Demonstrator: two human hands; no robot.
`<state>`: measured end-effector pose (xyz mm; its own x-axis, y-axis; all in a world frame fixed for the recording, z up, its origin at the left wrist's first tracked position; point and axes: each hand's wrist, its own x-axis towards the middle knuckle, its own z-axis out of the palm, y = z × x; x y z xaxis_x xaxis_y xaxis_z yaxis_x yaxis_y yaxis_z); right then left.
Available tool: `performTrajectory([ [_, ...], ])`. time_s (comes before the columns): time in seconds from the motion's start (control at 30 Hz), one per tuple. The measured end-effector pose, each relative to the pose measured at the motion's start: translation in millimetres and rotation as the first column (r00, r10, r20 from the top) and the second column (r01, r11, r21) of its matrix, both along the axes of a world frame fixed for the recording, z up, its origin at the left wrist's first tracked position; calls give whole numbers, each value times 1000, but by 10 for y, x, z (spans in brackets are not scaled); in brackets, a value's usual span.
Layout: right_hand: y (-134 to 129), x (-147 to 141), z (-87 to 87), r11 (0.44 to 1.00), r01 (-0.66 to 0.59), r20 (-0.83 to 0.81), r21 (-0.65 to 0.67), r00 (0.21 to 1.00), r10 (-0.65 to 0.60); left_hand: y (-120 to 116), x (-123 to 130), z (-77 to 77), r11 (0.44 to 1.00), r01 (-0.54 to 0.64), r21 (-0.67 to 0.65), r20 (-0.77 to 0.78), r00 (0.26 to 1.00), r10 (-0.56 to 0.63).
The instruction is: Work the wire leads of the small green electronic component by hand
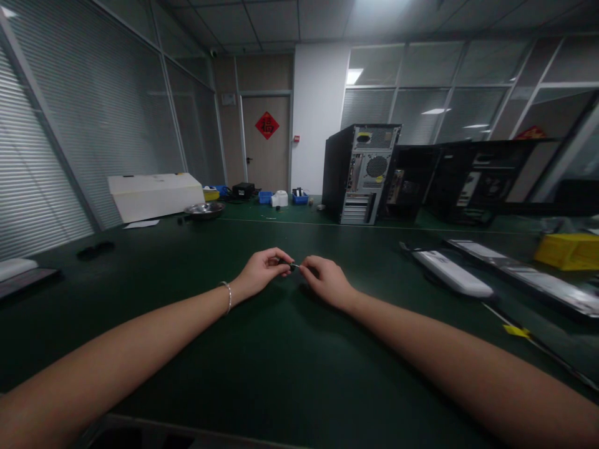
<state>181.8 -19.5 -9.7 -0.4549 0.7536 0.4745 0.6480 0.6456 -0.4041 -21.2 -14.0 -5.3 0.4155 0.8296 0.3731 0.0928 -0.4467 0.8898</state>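
Observation:
Over the middle of the dark green table [299, 368], both hands meet fingertip to fingertip. Between thumb and index finger, my left hand [260, 272] pinches a small dark part [292, 267]. A short, thin, light-coloured piece [297, 266] sticks out of it toward the right. My right hand [326, 280] is closed, its thumb and index finger pinching the end of that thin piece. What exactly these tiny parts are is too small to tell. A bracelet [228, 297] circles the left wrist.
Computer towers [360, 174] stand at the back right. A white power strip-like device [453, 273], a long metal unit [528, 274] and a yellow bin [568, 251] lie on the right. A metal bowl [204, 210], white box [156, 194] and blue trays [300, 199] sit along the back.

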Motion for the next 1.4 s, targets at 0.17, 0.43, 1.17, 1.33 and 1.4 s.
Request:
performTrajectory([
  [0.17,0,1,4,1000,-5,-4,-8,1000,5,-2,-6,4,1000,-9,16,-11,1000,9],
  [0.43,-1,-7,44,995,-60,-52,-77,997,57,-15,6,7,998,-2,-61,98,995,8],
  [1.17,-31,-120,71,987,-97,-171,-128,983,75,-63,41,56,976,10,-219,307,950,60],
  [1.33,-62,-119,80,988,-71,-170,-137,984,47,-25,1,34,981,-28,-191,315,945,88],
  [1.4,-89,-122,105,985,-74,-169,-155,984,48,-8,-29,7,985,-6,-171,255,966,50],
])
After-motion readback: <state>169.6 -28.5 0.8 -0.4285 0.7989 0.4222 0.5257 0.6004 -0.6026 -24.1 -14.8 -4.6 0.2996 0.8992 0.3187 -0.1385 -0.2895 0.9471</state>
